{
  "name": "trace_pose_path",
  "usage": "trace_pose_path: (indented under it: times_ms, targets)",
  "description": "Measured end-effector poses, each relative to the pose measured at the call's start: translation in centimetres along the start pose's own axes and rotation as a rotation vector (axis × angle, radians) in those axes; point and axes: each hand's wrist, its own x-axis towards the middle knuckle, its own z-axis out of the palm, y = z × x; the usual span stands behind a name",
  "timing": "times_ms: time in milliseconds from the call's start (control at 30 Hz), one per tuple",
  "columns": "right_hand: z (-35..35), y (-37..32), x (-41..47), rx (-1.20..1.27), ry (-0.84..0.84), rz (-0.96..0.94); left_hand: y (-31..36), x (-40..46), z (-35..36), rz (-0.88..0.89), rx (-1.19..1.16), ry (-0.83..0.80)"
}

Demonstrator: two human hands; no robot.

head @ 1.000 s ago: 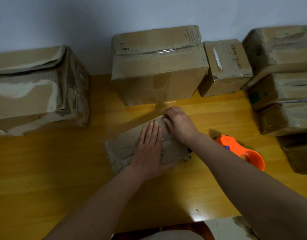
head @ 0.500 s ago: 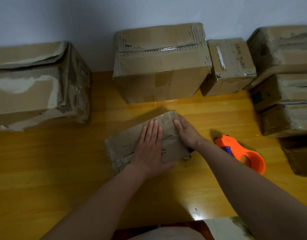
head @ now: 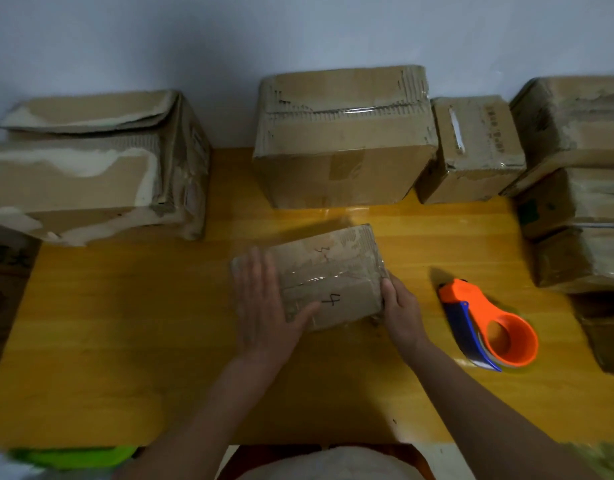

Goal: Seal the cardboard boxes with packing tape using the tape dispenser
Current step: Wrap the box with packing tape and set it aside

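A small flat cardboard box [head: 336,268] lies in the middle of the wooden table [head: 125,341], with shiny tape across its top and a handwritten "4" on it. My left hand [head: 264,306] lies flat on the box's left part, fingers straight. At the box's right end my right hand [head: 401,310] presses its fingers against the side. The orange and blue tape dispenser [head: 489,323] lies on the table to the right of my right hand, with no hand on it.
A large worn box [head: 91,168] stands at the back left. A big box [head: 340,140] and a smaller one [head: 475,147] stand along the wall. Stacked boxes [head: 575,185] fill the right edge. A green thing [head: 73,457] shows below the table's front edge.
My left hand slid left across the box top, uncovering the "4". My right hand moved from the box's far corner down to its right end.
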Motion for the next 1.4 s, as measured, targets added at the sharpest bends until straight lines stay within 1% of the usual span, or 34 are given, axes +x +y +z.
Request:
trace_pose_path:
  times_ms: [33,67,100,133,167,267,300,367,467,533,567,633,733,833,900,967,1067,1133,1233,1400]
  targets:
    - [0.1,-0.1,-0.1,0.044,0.020,0.024,-0.8,-1.1,-0.3,-0.195,-0.154,0.039]
    - [0.3,-0.1,-0.2,0.088,0.043,0.049,-1.5,-2.0,-0.4,-0.393,-0.353,0.035]
    - [0.5,-0.2,-0.2,0.134,0.061,0.077,-1.8,-2.6,-0.3,-0.567,-0.568,0.003]
    - [0.6,-0.2,-0.3,0.182,0.067,0.110,-1.9,-2.8,-0.1,-0.701,-0.764,-0.025]
    - [0.7,-0.3,-0.3,0.238,0.061,0.148,-1.8,-2.8,0.2,-0.781,-0.888,-0.018]
    - [0.7,-0.5,-0.1,0.455,0.025,0.265,-1.6,-1.7,0.4,-0.904,-1.074,0.076]
    - [0.8,-0.7,-0.2,0.481,0.021,0.279,-1.7,-1.3,0.3,-0.926,-1.135,0.088]
    - [0.9,-0.8,-0.2,0.393,0.007,0.258,-2.1,-0.6,0.2,-0.931,-1.192,0.098]
    - [0.5,-1.0,-0.3,0.227,-0.035,0.245,-2.3,-0.3,0.1,-0.926,-1.191,0.050]
    - [-0.1,-1.0,-0.4,0.180,-0.082,0.246,-2.3,-0.5,-0.1,-0.941,-1.182,0.008]
    - [-0.2,-1.1,-0.5,0.152,-0.109,0.243,-2.4,-0.7,-0.3,-0.952,-1.165,0.013]
    - [-0.2,-1.5,-0.6,0.056,-0.168,0.210,-2.9,-1.0,-1.0,-0.953,-1.114,0.081]
    - [1.3,-2.6,-1.0,-0.065,-0.315,0.182,-4.5,-2.0,-3.0,-0.940,-0.916,0.197]
    - [4.4,-4.0,-2.4,-0.172,-0.473,0.188,-7.6,-3.4,-5.3,-0.934,-0.741,0.233]
    - [6.8,-4.9,-3.6,-0.217,-0.569,0.158,-9.9,-4.4,-6.9,-0.935,-0.651,0.259]
    - [9.3,-5.9,-4.7,-0.243,-0.661,0.117,-12.2,-5.2,-8.2,-0.938,-0.590,0.291]
    - [12.9,-7.0,-6.0,-0.277,-0.783,0.065,-15.4,-6.2,-9.6,-0.991,-0.518,0.303]
    - [15.4,-7.3,-6.7,-0.302,-0.826,0.054,-17.7,-6.8,-10.4,-1.023,-0.497,0.311]
    - [19.2,-7.6,-7.5,-0.344,-0.847,0.062,-21.5,-7.5,-11.6,-1.031,-0.495,0.315]
    - [25.4,-8.6,-7.1,-0.464,-0.912,0.053,-28.5,-6.2,-13.7,-0.954,-0.502,0.209]
